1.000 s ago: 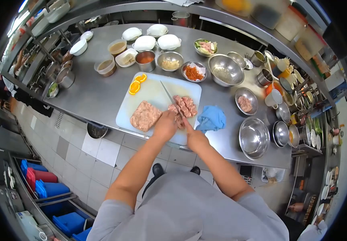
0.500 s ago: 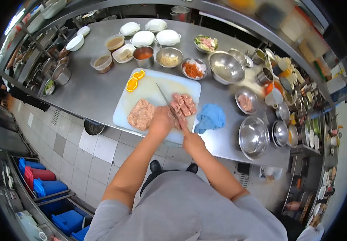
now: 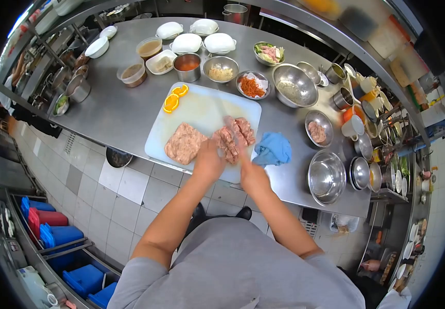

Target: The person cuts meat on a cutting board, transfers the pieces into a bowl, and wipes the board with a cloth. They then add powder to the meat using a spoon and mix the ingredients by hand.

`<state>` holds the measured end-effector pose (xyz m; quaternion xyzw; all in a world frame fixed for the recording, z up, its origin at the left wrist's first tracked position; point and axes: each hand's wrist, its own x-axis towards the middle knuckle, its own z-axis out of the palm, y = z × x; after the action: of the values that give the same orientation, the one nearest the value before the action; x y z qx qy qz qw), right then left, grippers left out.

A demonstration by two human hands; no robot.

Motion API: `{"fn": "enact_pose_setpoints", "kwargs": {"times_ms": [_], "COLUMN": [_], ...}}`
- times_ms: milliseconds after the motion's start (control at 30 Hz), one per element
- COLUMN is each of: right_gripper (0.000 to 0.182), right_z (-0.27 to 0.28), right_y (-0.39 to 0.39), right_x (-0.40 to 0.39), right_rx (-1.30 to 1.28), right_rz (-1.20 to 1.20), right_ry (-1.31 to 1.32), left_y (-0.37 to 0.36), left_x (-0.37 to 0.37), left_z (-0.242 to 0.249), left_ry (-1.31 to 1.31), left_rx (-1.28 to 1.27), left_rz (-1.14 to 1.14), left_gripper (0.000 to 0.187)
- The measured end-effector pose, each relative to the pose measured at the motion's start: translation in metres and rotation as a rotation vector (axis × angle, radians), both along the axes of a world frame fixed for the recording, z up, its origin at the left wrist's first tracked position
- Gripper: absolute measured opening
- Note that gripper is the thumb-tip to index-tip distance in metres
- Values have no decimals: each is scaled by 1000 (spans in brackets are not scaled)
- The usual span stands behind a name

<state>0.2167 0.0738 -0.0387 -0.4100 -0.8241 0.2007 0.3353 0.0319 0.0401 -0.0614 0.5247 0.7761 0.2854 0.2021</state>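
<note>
My right hand (image 3: 254, 176) grips a knife (image 3: 240, 135), whose blade is smeared by motion over the cut meat (image 3: 227, 147) on the right half of a white cutting board (image 3: 202, 105). At the left edge of that meat, my left hand (image 3: 209, 160) has its fingers bent against the pieces; the fingertips are blurred. A flat slab of pale pink meat (image 3: 184, 144) lies just left of it on the board. Orange slices (image 3: 172, 101) rest in the board's upper left corner. A crumpled blue cloth (image 3: 273, 149) sits right of the board.
Behind the board stand a pot of orange-red liquid (image 3: 187, 67), a bowl of shredded orange food (image 3: 252, 86) and white lidded dishes (image 3: 220, 43). To the right are a bowl of raw meat (image 3: 317, 130) and a large steel bowl (image 3: 327, 177). A shelf rail runs overhead.
The knife has shifted right and turned steeper, now across the cut pieces. My left hand has moved slightly left and back, away from the blade. The pieces look more broken up.
</note>
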Motion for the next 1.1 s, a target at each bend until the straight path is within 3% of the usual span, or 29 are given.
{"fn": "enact_pose_setpoints", "kwargs": {"times_ms": [67, 100, 200, 300, 433, 500, 600, 667, 733, 833, 867, 900, 967, 1100], "right_gripper": [84, 84, 84, 77, 70, 66, 67, 67, 69, 70, 70, 70, 71, 70], "right_z": [-17, -19, -29, -23, -15, -21, -72, -76, -50, -49, -50, -86, -47, -26], "right_y": [11, 25, 17, 25, 32, 39, 54, 54, 45, 34, 28, 23, 5, -14], "right_x": [-6, -9, 0, 26, 69, 93, 120, 126, 109, 97, 90, 85, 68, 57], "right_rx": [-604, -583, -617, -434, -202, -345, -502, -553, -1031, -1131, -995, -664, -776, -677], "right_rz": [22, 23, 48, 124, 32, -112, -46, 32, -12, 38, 110, 200, 152, 116], "right_ry": [-704, -705, -526, -486, -225, -221, -138, -32, 20, 128, 29, 5, -119, -84], "left_y": [6, 15, 5, 26, 54, 63, 82, 88, 90, 91, 90, 88, 82, 74], "left_x": [9, 12, 23, 31, 30, 28, 23, 21, 16, 15, 15, 14, 10, -2], "left_z": [-23, -15, 7, -37, -13, -11, -14, 1, 1, -4, -8, -6, -1, -10], "left_ry": [39, 41, -16, 216, 275, 341, 248, 112, 97, 42, 1, 6, -182, -215], "left_rx": [104, 122, -150, 3, -282, -256, -143, -260, -259, -196, -135, -136, -84, 169], "left_rz": [-47, -39, -143, -83, -114, -166, -193, -198, -238, -257, -235, -246, -113, -121], "left_gripper": [95, 95, 129, 132, 139, 141, 144, 148, 149, 147, 143, 143, 135, 129]}}
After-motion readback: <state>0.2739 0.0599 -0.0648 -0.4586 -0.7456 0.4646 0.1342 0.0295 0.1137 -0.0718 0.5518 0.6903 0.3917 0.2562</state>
